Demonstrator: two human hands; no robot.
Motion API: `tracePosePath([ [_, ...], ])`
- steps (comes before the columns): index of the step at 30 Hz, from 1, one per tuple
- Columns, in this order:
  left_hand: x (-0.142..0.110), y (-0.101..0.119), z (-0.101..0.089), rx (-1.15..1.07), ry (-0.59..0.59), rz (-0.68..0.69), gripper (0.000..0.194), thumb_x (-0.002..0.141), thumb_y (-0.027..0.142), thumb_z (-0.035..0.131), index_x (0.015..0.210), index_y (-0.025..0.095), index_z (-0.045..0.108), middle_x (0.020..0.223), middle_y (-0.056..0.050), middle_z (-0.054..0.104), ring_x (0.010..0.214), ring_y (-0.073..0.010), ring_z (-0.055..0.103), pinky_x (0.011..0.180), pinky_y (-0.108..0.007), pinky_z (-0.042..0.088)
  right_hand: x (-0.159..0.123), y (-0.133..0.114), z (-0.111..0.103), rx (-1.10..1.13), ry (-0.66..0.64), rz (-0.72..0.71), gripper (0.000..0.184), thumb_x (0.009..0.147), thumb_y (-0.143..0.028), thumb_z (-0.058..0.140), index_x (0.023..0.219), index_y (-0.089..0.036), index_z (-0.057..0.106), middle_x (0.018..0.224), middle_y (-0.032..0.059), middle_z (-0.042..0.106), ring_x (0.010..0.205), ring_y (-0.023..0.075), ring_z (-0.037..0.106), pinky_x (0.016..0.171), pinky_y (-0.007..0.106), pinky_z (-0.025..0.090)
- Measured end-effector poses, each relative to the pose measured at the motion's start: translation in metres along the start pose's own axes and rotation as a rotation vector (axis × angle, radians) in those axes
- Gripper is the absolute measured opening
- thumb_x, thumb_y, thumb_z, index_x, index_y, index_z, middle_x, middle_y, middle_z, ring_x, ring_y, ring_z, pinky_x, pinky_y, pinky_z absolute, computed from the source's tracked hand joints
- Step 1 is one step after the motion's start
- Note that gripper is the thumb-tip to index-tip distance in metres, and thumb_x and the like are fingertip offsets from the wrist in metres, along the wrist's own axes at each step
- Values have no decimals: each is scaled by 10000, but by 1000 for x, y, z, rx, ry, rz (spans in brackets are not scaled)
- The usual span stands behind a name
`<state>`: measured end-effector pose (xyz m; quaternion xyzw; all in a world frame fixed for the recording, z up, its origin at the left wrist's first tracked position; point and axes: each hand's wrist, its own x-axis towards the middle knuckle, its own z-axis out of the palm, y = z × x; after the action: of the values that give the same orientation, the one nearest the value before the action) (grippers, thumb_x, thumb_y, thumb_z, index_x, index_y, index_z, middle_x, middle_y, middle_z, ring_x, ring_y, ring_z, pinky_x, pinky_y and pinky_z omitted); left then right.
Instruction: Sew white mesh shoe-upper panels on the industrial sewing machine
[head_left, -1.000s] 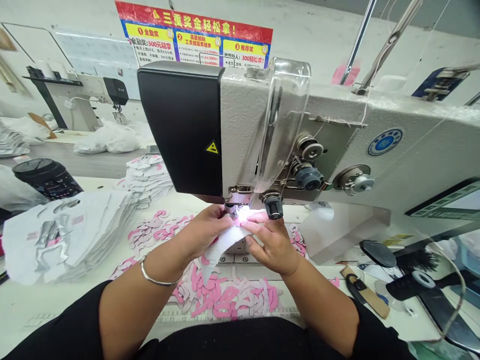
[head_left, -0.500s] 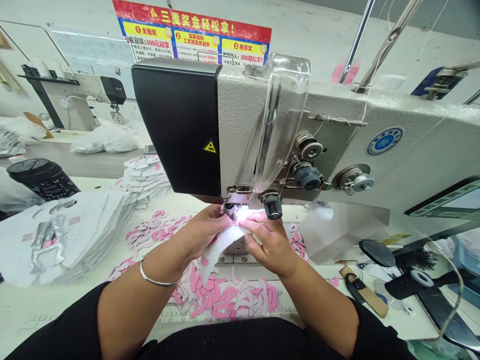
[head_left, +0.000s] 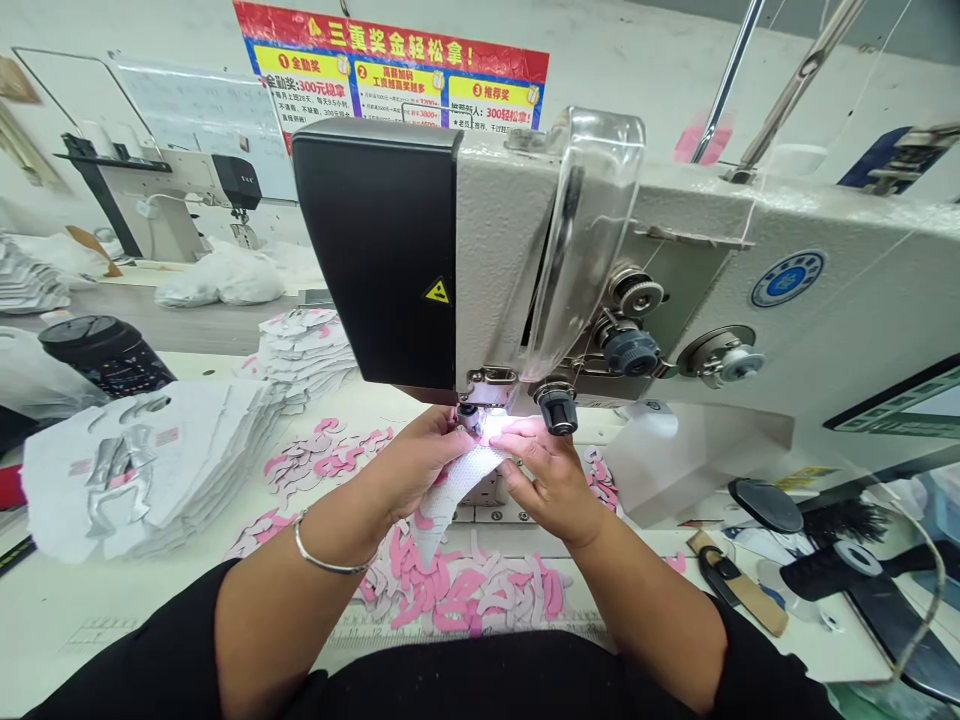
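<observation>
Right at the sewing machine [head_left: 570, 250] now: the left hand [head_left: 416, 465] and right hand [head_left: 551, 475] are closed in a narrow pinch on a white mesh fabric piece [head_left: 465, 485], which sits just under the presser foot [head_left: 480, 412]. Nice close fingertip control there: it keeps the mesh flat and steady, with fingers clear of the needle. Pink-and-white cut pieces [head_left: 457, 590] lie across the surface [head_left: 90, 590] below.

Above the sewing machine [head_left: 495, 220], a poster [head_left: 390, 75] reads "三重奖金轻松拿!" on its red banner, with yellow panels headed "全勤奖" and "推荐奖", the latter adding "300轻松拿!". On the machine's black end sits a yellow warning triangle [head_left: 437, 291]; its round blue badge [head_left: 787, 279] is too small to read.
</observation>
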<state>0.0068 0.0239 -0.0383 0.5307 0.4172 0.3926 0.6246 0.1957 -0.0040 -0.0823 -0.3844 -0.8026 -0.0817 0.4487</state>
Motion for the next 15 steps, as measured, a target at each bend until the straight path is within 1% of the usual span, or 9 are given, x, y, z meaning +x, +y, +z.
tracePosePath([
  [3,-2,1,2,5,23,-5,153,695,236,663,825,166,623,598,56,492,462,-49,372,419,-190,216,-1,1,2,-5,6,12,246,923,-223,542,1120,-238,688,1010,76,612,967,229,578,903,451,480],
  [5,-2,0,1,2,14,5,171,699,241,665,846,166,620,612,54,506,473,-52,390,428,-192,230,-1,1,3,-11,7,18,246,922,-222,543,1121,-240,686,1012,74,612,965,227,578,898,446,482],
  [8,0,-4,-2,34,28,24,218,722,280,674,906,176,622,677,39,558,514,-73,455,461,-207,292,-1,1,4,-14,5,15,254,920,-212,545,1134,-236,681,992,70,617,963,223,583,896,439,482],
  [10,-1,-6,-4,153,88,70,255,752,324,675,962,188,623,779,12,616,602,-113,539,523,-237,378,-1,1,4,-16,10,13,254,927,-216,542,1141,-238,677,987,68,619,967,222,586,899,439,482],
  [12,-6,-9,-5,367,211,169,276,779,350,669,1000,193,618,898,-25,652,747,-172,608,636,-301,459,-1,1,4,-17,17,9,252,935,-225,535,1145,-239,672,999,70,619,975,223,586,899,445,482],
  [13,-10,-11,-4,497,298,252,266,792,350,663,1000,192,614,939,-43,655,826,-204,620,703,-341,479,-1,0,4,-17,19,8,252,936,-226,534,1147,-238,670,1008,72,618,982,225,586,900,448,483],
  [15,-19,-15,-2,756,450,493,204,818,317,644,975,191,614,969,-66,647,946,-247,608,826,-414,473,-2,0,5,-20,21,12,254,933,-225,535,1151,-241,665,1023,75,618,1001,229,584,904,452,483],
])
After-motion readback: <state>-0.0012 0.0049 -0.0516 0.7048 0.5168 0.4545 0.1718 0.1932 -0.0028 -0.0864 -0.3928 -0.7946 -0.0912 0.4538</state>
